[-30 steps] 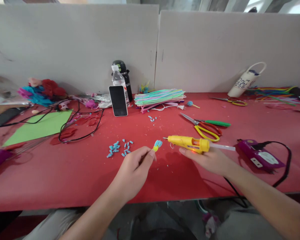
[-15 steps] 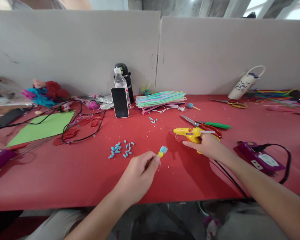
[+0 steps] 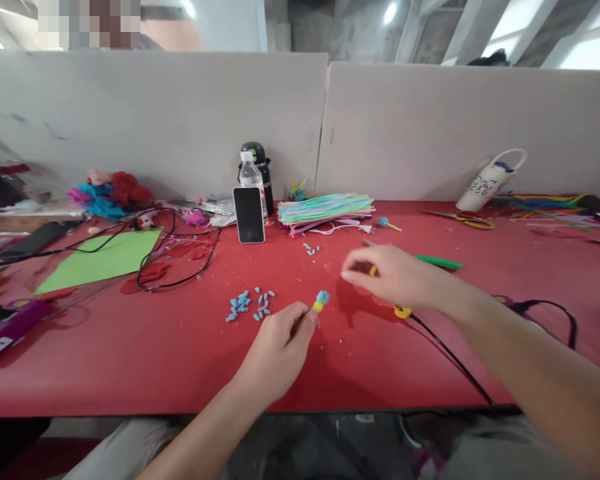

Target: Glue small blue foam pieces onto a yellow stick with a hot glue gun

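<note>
Blue bits (image 3: 241, 303) lie beside the left hand (image 3: 283, 340), which pinches a small blue-and-yellow piece (image 3: 321, 300) over the counter (image 3: 190, 367). The right hand (image 3: 397, 273), loosely curled and unladen, partly hides the glue gun (image 3: 403, 312). Its cord (image 3: 450, 357) reaches the front edge; red surface stretches between the forearms.

Blu/yel craft piece (image 3: 321, 300), lt-blu bits (image 3: 241, 302), red tbl (image 3: 180, 360)
</note>
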`<state>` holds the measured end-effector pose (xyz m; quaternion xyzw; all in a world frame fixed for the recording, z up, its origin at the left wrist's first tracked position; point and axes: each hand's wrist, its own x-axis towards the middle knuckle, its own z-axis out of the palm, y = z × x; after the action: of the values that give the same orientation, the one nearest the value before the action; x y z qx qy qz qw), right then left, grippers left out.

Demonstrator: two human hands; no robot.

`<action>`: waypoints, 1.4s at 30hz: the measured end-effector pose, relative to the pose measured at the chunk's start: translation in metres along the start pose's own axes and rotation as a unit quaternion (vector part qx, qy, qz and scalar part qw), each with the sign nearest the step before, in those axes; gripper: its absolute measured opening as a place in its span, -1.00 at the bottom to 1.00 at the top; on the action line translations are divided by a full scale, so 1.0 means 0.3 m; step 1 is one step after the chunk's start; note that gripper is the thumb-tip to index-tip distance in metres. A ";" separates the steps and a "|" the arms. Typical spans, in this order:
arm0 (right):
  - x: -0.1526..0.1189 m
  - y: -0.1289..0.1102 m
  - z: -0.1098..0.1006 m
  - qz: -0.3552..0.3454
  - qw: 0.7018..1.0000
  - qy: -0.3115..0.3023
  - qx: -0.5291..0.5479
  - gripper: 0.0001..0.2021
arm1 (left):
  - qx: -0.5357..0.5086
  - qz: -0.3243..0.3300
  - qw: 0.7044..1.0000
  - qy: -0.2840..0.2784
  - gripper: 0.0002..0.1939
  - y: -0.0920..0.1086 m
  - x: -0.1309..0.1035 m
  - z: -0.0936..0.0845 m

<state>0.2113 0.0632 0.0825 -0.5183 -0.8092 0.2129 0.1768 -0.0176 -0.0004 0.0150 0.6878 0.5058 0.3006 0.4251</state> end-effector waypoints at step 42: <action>-0.213 -0.002 0.233 0.072 0.965 0.006 0.251 -0.76 | -0.050 0.001 0.997 0.058 -0.67 -0.019 0.014 0.086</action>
<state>0.2010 -0.0067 0.0195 -0.5153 -0.6893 0.4180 0.2908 0.0029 -0.0029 -0.0019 0.6476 0.5136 0.3652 0.4283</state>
